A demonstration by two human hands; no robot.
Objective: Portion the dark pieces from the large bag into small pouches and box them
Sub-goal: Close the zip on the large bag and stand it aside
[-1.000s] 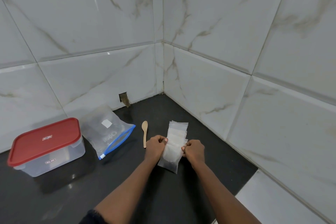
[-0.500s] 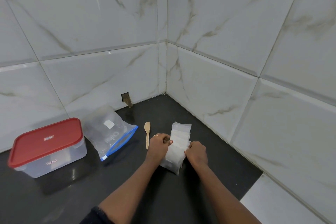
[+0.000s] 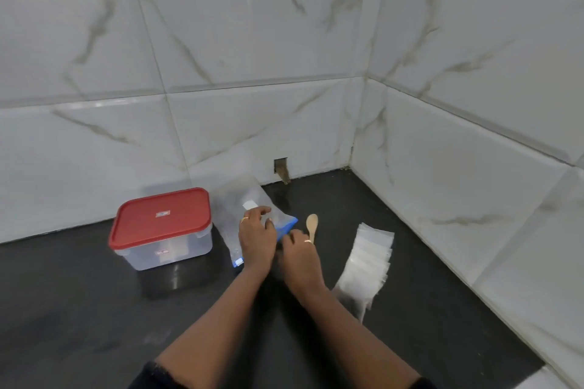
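The right hand (image 3: 298, 254) curled its fingers on the blue zip edge of the large bag (image 3: 235, 210), apparently pinching it, while the left hand (image 3: 257, 237) lay spread-fingered across the bag. Both hands had left the small pouches (image 3: 368, 259), now fanned on the dark counter (image 3: 94, 309) to the right, beyond the wooden spoon (image 3: 312, 224). The red-lidded box (image 3: 162, 219) stood closed just left of the bag. Opening the bag looked to be the step in hand, and no pouch appeared filled.

Wall tiles (image 3: 252, 25) look glossy, the box (image 3: 167, 254) clear plastic, the spoon (image 3: 312, 224) probably wood, the pouches (image 3: 366, 265) filmy plastic.
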